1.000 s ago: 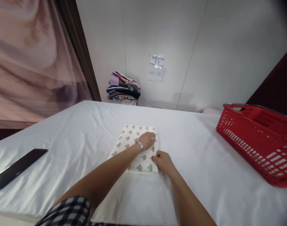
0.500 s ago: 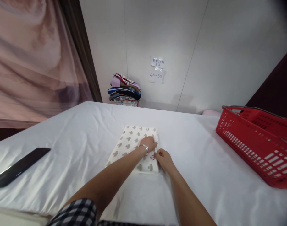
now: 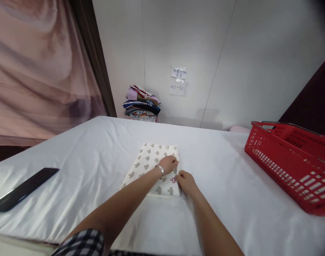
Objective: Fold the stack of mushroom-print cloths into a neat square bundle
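Observation:
A folded white cloth (image 3: 143, 166) printed with grey mushrooms and a few reddish ones lies flat on the white-covered table. My left hand (image 3: 168, 164), with a silvery bracelet at its wrist, reaches across the cloth and pinches its right edge. Just nearer to me, my right hand (image 3: 186, 181) has its thumb and fingers closed on the same edge from the right side. Fingertips of both hands are partly hidden.
A red plastic basket (image 3: 287, 163) stands at the right. On the left lies a dark flat glossy object (image 3: 23, 190). Against the back wall rises a pile of folded clothes (image 3: 142, 105), with paper signs (image 3: 177, 87) taped to the wall. A pink curtain (image 3: 31, 71) hangs at the left.
Hands and cloth stay almost in place. The left wrist has shifted slightly left, and the view has tilted very slightly.

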The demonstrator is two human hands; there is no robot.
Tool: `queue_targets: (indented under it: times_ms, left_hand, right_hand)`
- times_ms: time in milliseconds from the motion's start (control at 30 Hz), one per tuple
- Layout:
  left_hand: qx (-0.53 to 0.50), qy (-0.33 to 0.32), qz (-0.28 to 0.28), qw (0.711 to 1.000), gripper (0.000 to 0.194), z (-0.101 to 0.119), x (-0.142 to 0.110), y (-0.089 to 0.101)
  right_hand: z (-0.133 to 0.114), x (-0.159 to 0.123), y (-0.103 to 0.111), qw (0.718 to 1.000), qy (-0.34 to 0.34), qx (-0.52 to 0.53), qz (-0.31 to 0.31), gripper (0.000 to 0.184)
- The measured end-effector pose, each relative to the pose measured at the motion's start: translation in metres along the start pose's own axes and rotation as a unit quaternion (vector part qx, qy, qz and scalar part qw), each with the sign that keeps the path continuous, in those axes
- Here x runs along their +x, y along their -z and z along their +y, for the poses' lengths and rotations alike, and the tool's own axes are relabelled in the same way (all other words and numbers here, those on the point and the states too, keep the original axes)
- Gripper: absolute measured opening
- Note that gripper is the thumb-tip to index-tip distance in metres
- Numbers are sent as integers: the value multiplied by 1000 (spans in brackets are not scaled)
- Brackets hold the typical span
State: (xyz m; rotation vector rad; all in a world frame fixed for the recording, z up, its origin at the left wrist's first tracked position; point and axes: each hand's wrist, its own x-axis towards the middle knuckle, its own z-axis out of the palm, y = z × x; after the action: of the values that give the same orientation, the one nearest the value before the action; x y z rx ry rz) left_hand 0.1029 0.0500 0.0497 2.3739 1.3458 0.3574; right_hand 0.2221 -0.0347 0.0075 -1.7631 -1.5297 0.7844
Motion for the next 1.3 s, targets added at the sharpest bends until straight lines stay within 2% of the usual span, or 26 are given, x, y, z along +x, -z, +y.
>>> queue_targets:
  times_ms: [67,200,300,367,433,500,633,767,833,967,1067,1167,1300]
  left_hand:
    - [25,-36,23,999,24,-5,-7,-2]
    - [110,-100,48,988,36,-14,-20,-20]
    - [131,-98,45,985,43,-19,-22,-34]
    - [133,-96,40,986,46,-20,-22,-37]
    - [135,-96,39,985,47,-19,-22,-38]
    - [140,-98,41,984,46,-18,-23,-36]
    - [158,-115,31,980,43,-14,-27,-32]
    - [146,-108,46,982,43,-9,-28,-30]
    - [133,-103,52,984,42,-9,-28,-30]
    - [123,-103,55,985,43,-12,-27,-34]
    - [118,-106,54,986,44,-10,-26,-36]
    - [110,-79,54,989,45,-2,-32,-37]
    - [103,-61,64,991,50,12,-58,-48]
  right_hand:
    - [0,1,0,1000,2,-2,-4,17]
    - [3,2,0,1000,12,-7,-3,17]
    - [7,4,4,999,29,16,18,16]
    - [8,5,7,996,43,47,59,15]
    - [3,6,9,990,63,78,99,17]
    - [-9,8,10,986,91,95,105,22]
    - [-49,30,6,987,150,48,37,32]
    - [-72,75,-6,984,129,-116,-46,51]
    - [-69,96,-12,974,99,-190,-74,52]
    - [-48,118,-20,968,64,-225,-87,55]
    - [-36,121,-22,965,55,-239,-93,58]
    - [-32,122,-22,962,55,-250,-98,58]
    - [-28,119,-25,959,61,-263,-91,59]
